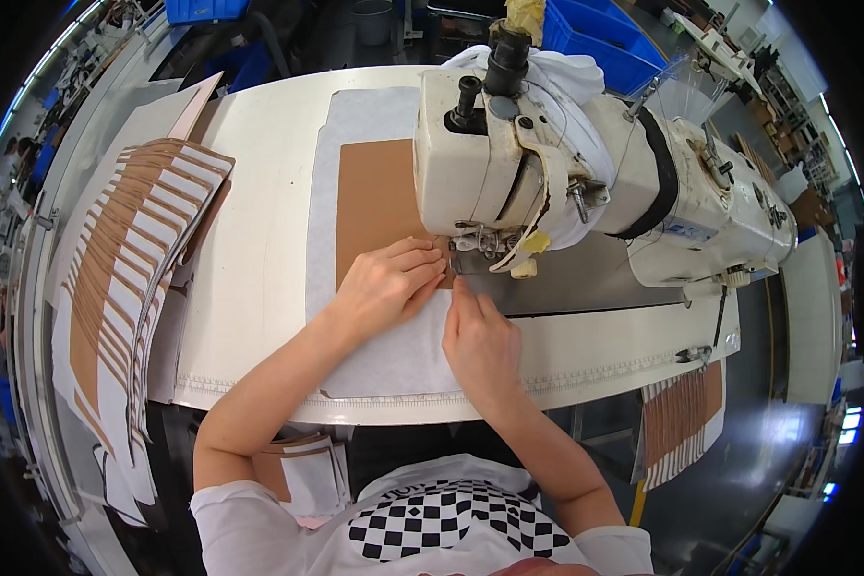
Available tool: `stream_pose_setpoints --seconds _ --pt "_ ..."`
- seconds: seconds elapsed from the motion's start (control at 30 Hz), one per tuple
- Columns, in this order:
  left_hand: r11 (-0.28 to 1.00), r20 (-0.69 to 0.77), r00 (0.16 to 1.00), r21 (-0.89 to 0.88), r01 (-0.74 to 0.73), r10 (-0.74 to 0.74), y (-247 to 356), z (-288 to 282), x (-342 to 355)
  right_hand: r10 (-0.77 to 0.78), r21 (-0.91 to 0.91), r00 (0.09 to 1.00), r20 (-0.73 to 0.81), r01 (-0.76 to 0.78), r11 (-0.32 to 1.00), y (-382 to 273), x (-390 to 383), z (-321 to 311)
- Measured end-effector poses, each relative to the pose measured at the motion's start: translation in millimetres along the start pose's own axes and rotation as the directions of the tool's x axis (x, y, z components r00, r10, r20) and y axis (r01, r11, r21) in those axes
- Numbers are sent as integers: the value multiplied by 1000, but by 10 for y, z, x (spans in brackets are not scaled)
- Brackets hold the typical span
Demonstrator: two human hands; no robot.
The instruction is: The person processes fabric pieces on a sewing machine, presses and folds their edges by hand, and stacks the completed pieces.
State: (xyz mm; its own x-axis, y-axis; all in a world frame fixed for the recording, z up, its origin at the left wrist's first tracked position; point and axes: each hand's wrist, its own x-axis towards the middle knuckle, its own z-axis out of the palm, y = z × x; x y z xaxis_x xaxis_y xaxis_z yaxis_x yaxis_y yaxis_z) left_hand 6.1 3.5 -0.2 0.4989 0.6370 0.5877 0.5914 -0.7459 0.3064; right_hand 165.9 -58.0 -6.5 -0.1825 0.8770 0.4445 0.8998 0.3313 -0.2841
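My left hand [389, 283] lies on a brown panel [374, 192] backed by a pale grey sheet [374, 360], its slightly bent fingertips resting beside the presser foot [470, 245] of a white sewing machine [451, 154]. Just to its right, my right hand [480, 341] is closed, index finger and thumb at the panel's edge below the needle area; whatever those tips grip is too small to make out. A steel plate [586, 293] extends to the right under the machine arm, and bunched white cloth [576, 82] is draped behind the machine head.
Stacked brown-and-white strip-patterned pieces [134, 240] sit at the table's [250, 173] left end. More hang [682, 422] off the front right edge, and another pile [307, 475] is below the front edge. Blue crates [595, 43] and a grey bucket [372, 24] stand behind.
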Motion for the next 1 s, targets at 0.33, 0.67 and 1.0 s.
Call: stream_pose_setpoints --seconds 0.33,0.67,1.0 --pt "1000 -15 1000 0 16 -16 -10 -8 -14 36 -7 999 -8 -36 999 -57 8 21" --pt "891 662 695 -92 445 -279 -752 -25 858 66 95 995 -70 -60 994 -17 77 20" --pt "969 624 762 -33 243 -170 -917 119 857 132 146 991 -4 -130 981 -35 19 70"
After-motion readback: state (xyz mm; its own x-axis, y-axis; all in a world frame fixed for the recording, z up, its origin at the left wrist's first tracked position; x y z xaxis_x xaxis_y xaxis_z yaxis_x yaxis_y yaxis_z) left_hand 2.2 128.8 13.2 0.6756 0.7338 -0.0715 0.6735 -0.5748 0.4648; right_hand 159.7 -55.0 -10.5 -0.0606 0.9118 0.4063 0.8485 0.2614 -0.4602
